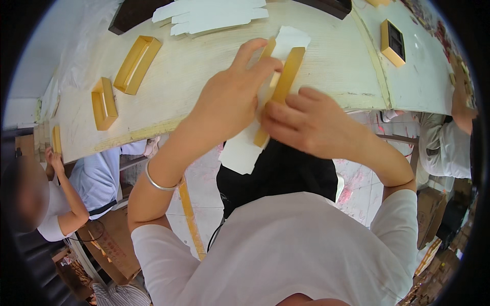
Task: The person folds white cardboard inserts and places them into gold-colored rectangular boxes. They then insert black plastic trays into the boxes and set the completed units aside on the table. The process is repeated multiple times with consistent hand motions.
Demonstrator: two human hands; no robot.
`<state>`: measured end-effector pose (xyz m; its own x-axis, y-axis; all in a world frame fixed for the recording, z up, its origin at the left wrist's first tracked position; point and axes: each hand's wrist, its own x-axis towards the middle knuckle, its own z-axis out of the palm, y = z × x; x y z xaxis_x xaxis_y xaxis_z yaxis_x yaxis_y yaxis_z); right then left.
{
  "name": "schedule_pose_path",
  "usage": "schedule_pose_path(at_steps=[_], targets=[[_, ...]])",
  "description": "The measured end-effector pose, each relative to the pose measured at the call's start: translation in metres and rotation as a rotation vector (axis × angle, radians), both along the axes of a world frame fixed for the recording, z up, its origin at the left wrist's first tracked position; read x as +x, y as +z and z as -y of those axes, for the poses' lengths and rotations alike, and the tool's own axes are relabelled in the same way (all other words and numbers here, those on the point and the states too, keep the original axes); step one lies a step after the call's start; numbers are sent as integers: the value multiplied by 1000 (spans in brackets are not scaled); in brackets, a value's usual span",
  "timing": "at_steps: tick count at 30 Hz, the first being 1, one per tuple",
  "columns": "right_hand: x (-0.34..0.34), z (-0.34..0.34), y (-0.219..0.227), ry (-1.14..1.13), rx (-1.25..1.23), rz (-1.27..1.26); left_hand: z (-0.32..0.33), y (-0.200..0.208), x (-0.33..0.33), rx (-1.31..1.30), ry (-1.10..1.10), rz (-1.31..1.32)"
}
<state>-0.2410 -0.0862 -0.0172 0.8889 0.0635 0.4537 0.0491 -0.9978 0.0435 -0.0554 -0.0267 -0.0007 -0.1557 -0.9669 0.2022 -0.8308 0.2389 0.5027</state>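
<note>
A cardboard box blank (292,72) with gold long sides folded up and white end flaps lies across the table's front edge, one white flap reaching over my lap. My left hand (228,97) is on its left side, with the index finger bent over the gold wall and the thumb low near the inside. Against the lower part of the right gold wall, my right hand (309,122) has its fingers curled and pressed together on the card. Part of the blank's middle is hidden behind my hands.
Two folded gold box frames (137,65) (104,103) stand at left. White flat card blanks (214,16) are piled at the back, beside a dark box (138,15). A gold box with a black insert (393,43) sits at right. Another person (66,194) works at far left.
</note>
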Motion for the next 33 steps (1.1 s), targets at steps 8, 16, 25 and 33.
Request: schedule_pose_path(at_steps=[8,16,25,33], targets=[[-30,25,-12,-57,597,112,-1,0,-2,286,-318,-321],[-30,14,13,-186,922,-108,-8,-11,-21,49,-240,-280],[-49,9,9,-133,771,-119,-12,-22,-41,-70,-6,-307],[-44,2,-25,-82,654,290,-9,-8,-29,249,-121,-710]])
